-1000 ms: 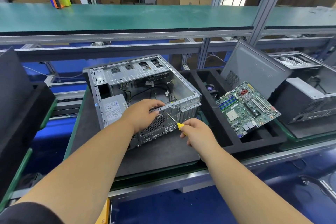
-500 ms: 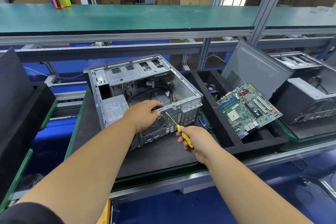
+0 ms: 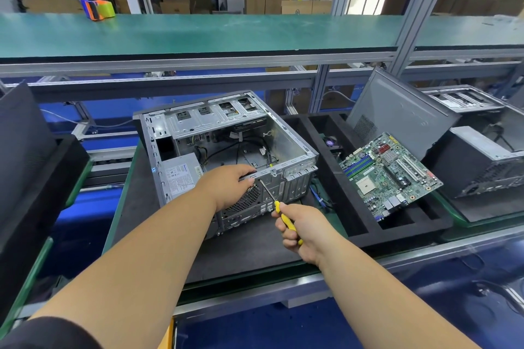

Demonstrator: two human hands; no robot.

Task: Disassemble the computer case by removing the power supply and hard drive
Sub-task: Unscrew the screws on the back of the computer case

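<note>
An open grey computer case lies on its side on a dark mat, its rear panel facing me. The power supply, a grey box with a white label, sits in the case's near left corner. My left hand grips the top edge of the rear panel, above the fan grille. My right hand holds a yellow-handled screwdriver; its shaft slants up-left and its tip touches the rear panel near the top edge. Black cables lie inside the case. I cannot make out a hard drive.
A green motherboard leans in a black foam tray to the right, with a grey side panel behind it. Another open case stands at far right. Black foam rises at the left. A green shelf runs overhead.
My right hand has drawn back toward me and regripped the screwdriver lower on its handle. The tip stays at the rear panel. My left hand has kept its grip on the case.
</note>
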